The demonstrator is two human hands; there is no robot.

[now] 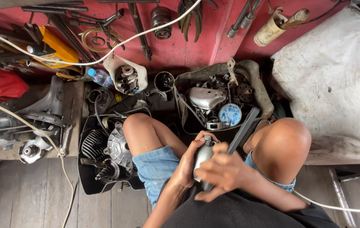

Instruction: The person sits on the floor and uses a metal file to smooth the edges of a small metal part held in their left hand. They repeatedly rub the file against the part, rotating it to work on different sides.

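Note:
I sit with my knees apart and hold a small grey metal engine part (203,157) in front of my lap. My left hand (188,162) wraps around its left side. My right hand (224,171) covers its lower right side, fingers closed over it. A long dark flat bar (243,131) runs up and to the right from between my hands toward the metal box; which hand holds it I cannot tell.
A dented metal box (256,84) of engine parts stands ahead between my knees. A black tray (88,177) with a finned engine (108,147) lies at my left knee. A white sack (332,80) fills the right. Tools hang on the red wall (175,46). White cables cross the floor.

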